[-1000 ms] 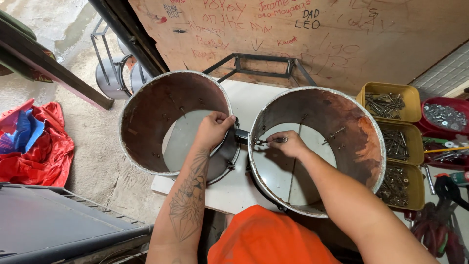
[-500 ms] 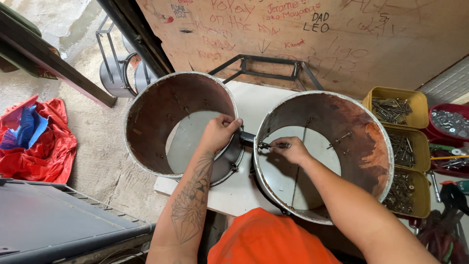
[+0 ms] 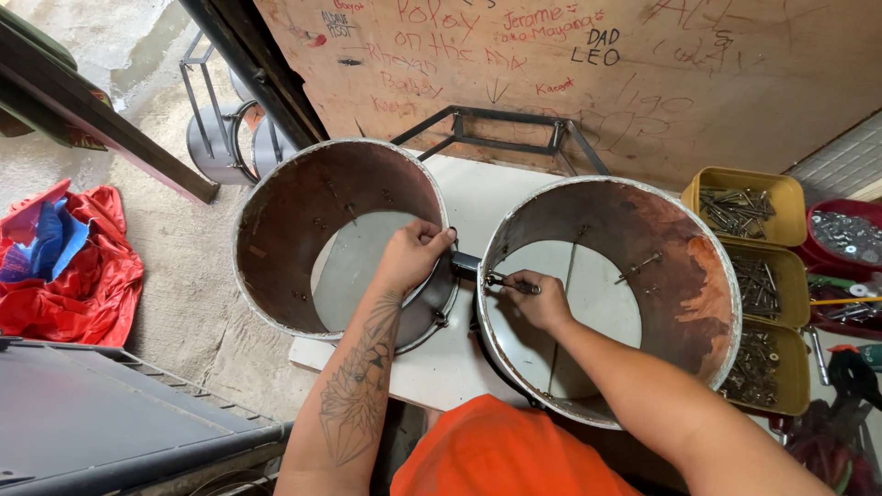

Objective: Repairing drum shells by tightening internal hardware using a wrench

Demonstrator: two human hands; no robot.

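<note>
Two open drum shells stand side by side on a white table (image 3: pixel 478 207). My left hand (image 3: pixel 411 255) reaches inside the left drum shell (image 3: pixel 303 211) and grips its right rim near a dark metal fitting (image 3: pixel 464 264) between the shells. My right hand (image 3: pixel 536 296) is inside the right drum shell (image 3: pixel 680 266), pinching a small metal tool (image 3: pixel 503 281) against the shell's left wall. Both shells are rusty brown inside with pale rims.
Yellow trays (image 3: pixel 749 207) with several screws and bolts stand at the right, beside a red bowl of washers (image 3: pixel 841 234). A black metal frame (image 3: pixel 501 129) leans against the scribbled plywood wall. Red cloth (image 3: pixel 60 266) lies on the floor at left. A dark bench (image 3: pixel 101 413) sits lower left.
The view has shifted slightly; both hands stay at the joint between the shells. My right hand has moved a little along the right shell's wall with the tool.
</note>
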